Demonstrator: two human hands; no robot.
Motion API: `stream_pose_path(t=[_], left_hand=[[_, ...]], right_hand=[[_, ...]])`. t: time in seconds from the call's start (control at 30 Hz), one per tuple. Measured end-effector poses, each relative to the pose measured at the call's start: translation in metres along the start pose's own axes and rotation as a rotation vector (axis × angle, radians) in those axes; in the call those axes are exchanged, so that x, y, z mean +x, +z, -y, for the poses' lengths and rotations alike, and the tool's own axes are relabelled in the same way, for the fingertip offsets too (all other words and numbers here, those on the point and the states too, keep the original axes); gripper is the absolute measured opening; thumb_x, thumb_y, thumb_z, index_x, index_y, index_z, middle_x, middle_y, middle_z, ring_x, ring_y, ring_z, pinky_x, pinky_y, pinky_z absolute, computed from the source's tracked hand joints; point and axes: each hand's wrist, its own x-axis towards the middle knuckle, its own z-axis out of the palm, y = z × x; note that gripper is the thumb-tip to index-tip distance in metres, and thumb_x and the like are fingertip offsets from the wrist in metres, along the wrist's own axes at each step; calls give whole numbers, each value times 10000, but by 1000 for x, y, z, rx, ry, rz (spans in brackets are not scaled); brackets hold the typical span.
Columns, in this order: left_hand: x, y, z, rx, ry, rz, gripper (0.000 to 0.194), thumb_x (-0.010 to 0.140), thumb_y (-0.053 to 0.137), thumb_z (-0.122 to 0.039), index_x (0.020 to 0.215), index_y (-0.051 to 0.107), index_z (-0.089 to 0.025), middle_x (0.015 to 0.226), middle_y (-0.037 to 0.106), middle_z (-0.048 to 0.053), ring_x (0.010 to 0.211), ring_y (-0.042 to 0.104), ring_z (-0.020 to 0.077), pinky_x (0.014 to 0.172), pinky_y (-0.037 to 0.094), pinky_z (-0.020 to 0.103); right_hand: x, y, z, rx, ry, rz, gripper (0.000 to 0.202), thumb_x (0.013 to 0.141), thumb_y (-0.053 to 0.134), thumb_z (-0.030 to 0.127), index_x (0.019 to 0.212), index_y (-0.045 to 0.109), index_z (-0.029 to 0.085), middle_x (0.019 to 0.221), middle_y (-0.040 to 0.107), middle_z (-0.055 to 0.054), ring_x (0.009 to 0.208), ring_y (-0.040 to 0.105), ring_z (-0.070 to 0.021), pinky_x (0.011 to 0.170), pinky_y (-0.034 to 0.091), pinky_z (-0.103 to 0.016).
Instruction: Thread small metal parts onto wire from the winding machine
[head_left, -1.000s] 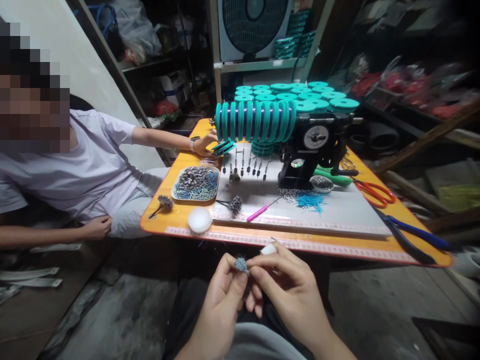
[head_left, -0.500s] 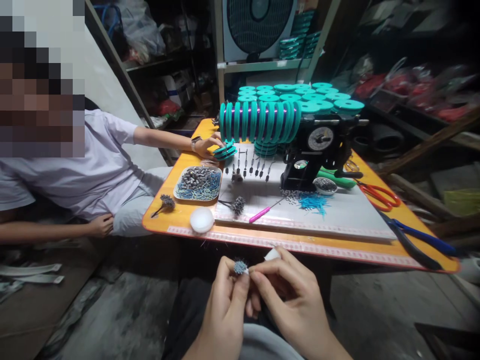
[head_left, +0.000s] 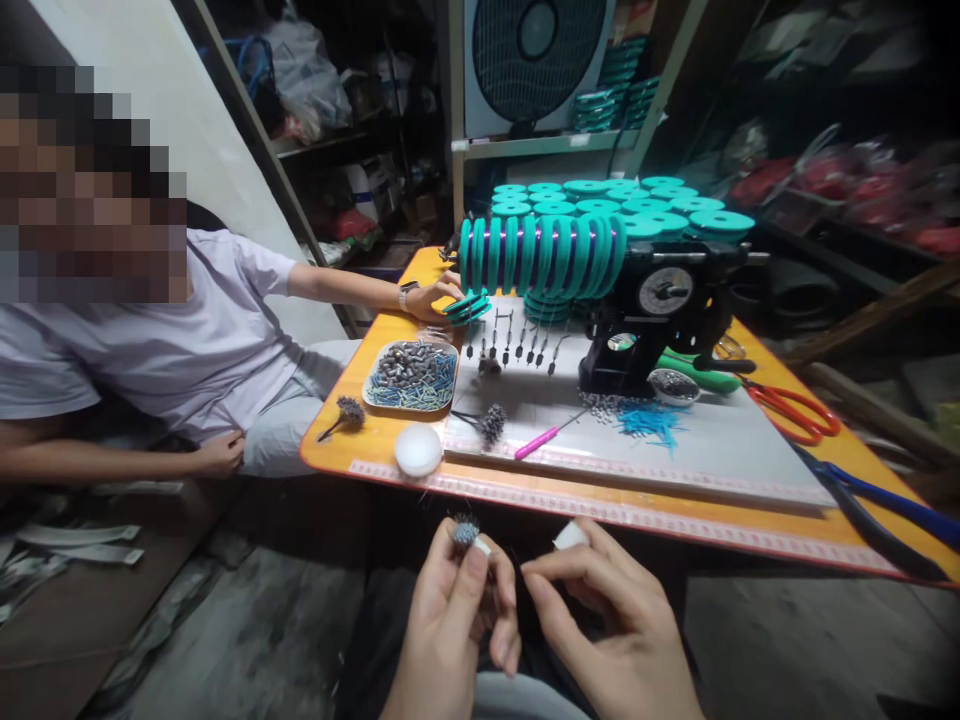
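Note:
Low in front of the table's near edge, my left hand (head_left: 448,620) is closed on a small bundle of grey-blue pieces (head_left: 465,534), its tips pointing up. By the thumb of that hand, a short white strip (head_left: 483,547) shows against the bundle. My right hand (head_left: 619,615) is a little apart on the right, thumb and forefinger tips close together. A white piece (head_left: 571,536), perhaps paper or tape, is tucked behind its forefinger. Whether anything lies between those fingertips is too small to tell.
On the orange table (head_left: 330,445) stand a black winding machine (head_left: 626,350) with teal spools (head_left: 544,258), a tray of small parts (head_left: 411,375), a white round container (head_left: 418,451), a pink-handled tool (head_left: 536,443) and pliers (head_left: 885,500). A co-worker's hand (head_left: 435,297) touches teal spools.
My right hand has drawn away to the right from the bundle, leaving a gap between my hands. The white strip by my left thumb shows more clearly. The whole view has shifted slightly.

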Motion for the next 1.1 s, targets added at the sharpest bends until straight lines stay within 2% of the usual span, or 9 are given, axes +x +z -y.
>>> stream_pose_path(t=[0.13, 0.37, 0.6, 0.8, 0.93, 1.1], left_hand=[[0, 0, 3, -44, 12, -6, 270, 985, 546, -393, 827, 443, -200, 651, 519, -81, 389, 372, 3, 388, 385, 119], [-2, 4, -1, -12, -10, -7, 285, 976, 563, -398, 824, 434, -194, 641, 523, -76, 417, 397, 15, 423, 407, 135], [-5, -2, 7, 131, 24, -8, 266, 1001, 511, -413, 861, 426, -204, 645, 537, -74, 443, 429, 24, 450, 401, 143], [-10, 1, 10, 217, -3, -44, 330, 964, 549, -494, 862, 436, -202, 591, 502, -82, 468, 442, 33, 466, 381, 139], [-10, 3, 7, 252, -37, -81, 393, 920, 584, -557, 843, 431, -203, 592, 509, -76, 461, 440, 37, 472, 385, 156], [-11, 4, 8, 288, -12, -123, 428, 895, 598, -590, 819, 435, -201, 611, 519, -61, 468, 451, 44, 475, 388, 165]], right_hand=[[-1, 0, 0, 11, 5, 24, 139, 894, 624, 157, 799, 711, 208, 700, 610, -36, 595, 571, -160, 496, 479, -249], [0, 1, 1, -7, 5, 22, 138, 892, 642, 154, 804, 723, 224, 665, 628, -13, 607, 602, -153, 508, 479, -233], [0, 3, -1, 32, 36, -30, 110, 903, 652, 164, 854, 726, 229, 743, 627, -24, 605, 617, -144, 476, 504, -217], [2, 2, 3, 99, -11, -27, 187, 913, 651, 131, 979, 753, 273, 722, 688, 6, 585, 646, -128, 542, 544, -209], [2, 2, 3, 96, -13, -39, 181, 885, 690, 131, 949, 771, 279, 712, 694, 10, 556, 657, -128, 525, 552, -207], [1, 1, 0, 76, 5, -29, 136, 874, 715, 168, 917, 786, 275, 733, 669, 4, 536, 646, -112, 474, 532, -178]])
